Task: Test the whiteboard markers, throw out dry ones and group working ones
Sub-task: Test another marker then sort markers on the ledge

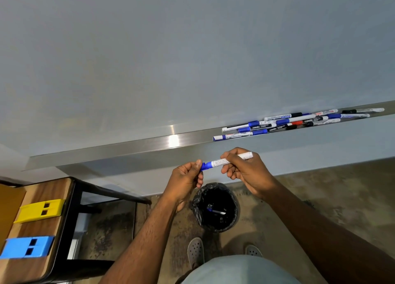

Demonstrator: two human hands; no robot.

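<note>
Risk of the blue cap [205, 166], pinched by left hand [185, 181], slipping into the bin [214, 207] at six o'clock while right hand [245, 170] grips the marker [226, 161].

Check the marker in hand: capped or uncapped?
Capped: the blue cap sits on the marker, no tip showing. Left hand pinches the cap; right hand holds the barrel.
</note>
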